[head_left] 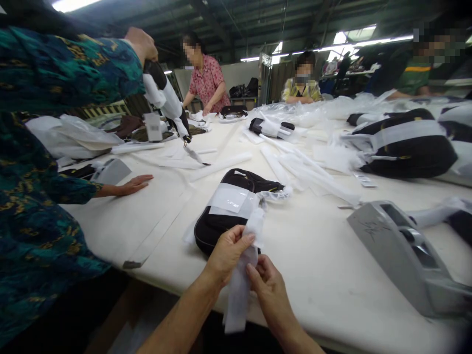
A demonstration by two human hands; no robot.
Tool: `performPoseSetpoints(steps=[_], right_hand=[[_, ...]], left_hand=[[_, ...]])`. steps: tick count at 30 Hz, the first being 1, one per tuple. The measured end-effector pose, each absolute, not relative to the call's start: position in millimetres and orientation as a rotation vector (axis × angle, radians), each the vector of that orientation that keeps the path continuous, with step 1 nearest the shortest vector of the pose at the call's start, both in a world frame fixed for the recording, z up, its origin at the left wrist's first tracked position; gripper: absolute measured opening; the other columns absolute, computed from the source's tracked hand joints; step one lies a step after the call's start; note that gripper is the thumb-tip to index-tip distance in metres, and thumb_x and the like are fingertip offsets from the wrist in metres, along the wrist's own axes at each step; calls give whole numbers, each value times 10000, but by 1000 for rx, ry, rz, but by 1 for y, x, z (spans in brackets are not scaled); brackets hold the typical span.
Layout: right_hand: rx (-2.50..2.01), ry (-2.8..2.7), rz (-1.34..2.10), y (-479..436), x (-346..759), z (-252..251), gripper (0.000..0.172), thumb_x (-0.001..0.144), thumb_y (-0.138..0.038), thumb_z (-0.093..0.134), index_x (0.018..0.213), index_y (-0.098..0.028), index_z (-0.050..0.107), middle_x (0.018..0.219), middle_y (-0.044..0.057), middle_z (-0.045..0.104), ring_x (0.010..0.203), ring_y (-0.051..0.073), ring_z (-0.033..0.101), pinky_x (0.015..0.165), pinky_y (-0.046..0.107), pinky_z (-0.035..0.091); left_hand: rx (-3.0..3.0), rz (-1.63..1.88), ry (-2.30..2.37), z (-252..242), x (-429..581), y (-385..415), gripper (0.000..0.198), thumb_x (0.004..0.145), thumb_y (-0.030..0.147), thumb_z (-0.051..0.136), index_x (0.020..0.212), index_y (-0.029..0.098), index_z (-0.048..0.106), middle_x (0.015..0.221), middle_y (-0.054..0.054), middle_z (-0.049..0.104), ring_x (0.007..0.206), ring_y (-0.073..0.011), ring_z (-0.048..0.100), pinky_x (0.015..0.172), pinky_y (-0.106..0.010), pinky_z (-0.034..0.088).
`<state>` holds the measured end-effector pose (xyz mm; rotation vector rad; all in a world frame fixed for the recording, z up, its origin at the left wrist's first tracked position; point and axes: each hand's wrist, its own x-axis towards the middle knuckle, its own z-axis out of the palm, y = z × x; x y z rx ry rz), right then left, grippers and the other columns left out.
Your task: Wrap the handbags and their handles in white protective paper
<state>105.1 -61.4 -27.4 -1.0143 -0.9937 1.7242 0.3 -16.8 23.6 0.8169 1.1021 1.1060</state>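
A black bag [212, 227] lies on the white table in front of me, a band of white wrapping [230, 199] around its middle. Along its right side runs a strip of thin white wrapping [238, 295], its loose end hanging past the table's front edge. My left hand [230, 250] pinches this strip between thumb and fingers near the bag's lower right corner. Just below and to the right, my right hand [267, 275] has its fingers curled at the strip's edge, holding it too. Part of the bag's near end is hidden behind my left hand.
A grey tape dispenser [401, 255] stands at right, another [112, 169] at left. Wrapped black bags [413, 147] are piled at the right. Loose white strips [313, 172] lie beyond my bag. At left a co-worker's sleeve [73, 69] reaches over, that person's hand lifting a wrapped strap [169, 98].
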Motion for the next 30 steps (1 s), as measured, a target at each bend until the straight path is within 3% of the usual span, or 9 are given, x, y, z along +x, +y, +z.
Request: performPoseSetpoints(steps=[4, 12, 18, 22, 27, 30], right_hand=[[-1075, -1112, 1481, -56, 101, -35, 231, 788, -393, 541, 890, -187, 516, 782, 29, 607, 757, 181, 569, 658, 281, 459], [-1243, -1376, 1152, -45, 118, -13, 189, 783, -370, 536, 737, -186, 541, 620, -18, 542, 535, 113, 478, 514, 225, 394], [-1227, -1351, 1205, -39, 126, -15, 192, 780, -368, 542, 829, -183, 537, 728, 2, 559, 574, 115, 499, 498, 220, 403], [-1278, -1237, 1166, -30, 138, -3, 310, 744, -405, 585, 955, -184, 529, 803, 24, 570, 616, 121, 509, 526, 227, 422], [-1158, -1235, 1450, -10, 142, 11, 280, 733, -435, 597, 716, -166, 517, 555, -40, 473, 473, 77, 415, 412, 189, 330], [-1063, -1086, 1570, -6, 136, 10, 277, 734, -417, 603, 703, -166, 490, 546, -56, 460, 448, 63, 416, 413, 184, 350]], left_hand=[[1130, 1041, 1167, 34, -2, -19, 237, 745, 346, 602, 878, 149, 600, 765, -18, 581, 689, -122, 514, 628, -202, 394], [996, 1302, 1243, 20, 5, -13, 251, 767, 372, 578, 924, 176, 564, 759, 15, 564, 641, -91, 482, 590, -175, 385], [1010, 1399, 1250, 14, 10, -11, 208, 774, 343, 583, 902, 182, 551, 786, 22, 557, 669, -93, 485, 617, -174, 386], [1116, 1378, 1345, 14, 11, -15, 220, 791, 358, 560, 929, 186, 558, 809, 15, 572, 714, -111, 501, 656, -186, 397], [1162, 1332, 1370, 9, 13, -15, 242, 780, 366, 572, 937, 182, 559, 812, 0, 583, 739, -133, 516, 667, -206, 416], [1090, 1324, 1358, 6, 15, -13, 263, 779, 382, 568, 943, 177, 556, 776, 1, 581, 668, -119, 508, 599, -199, 416]])
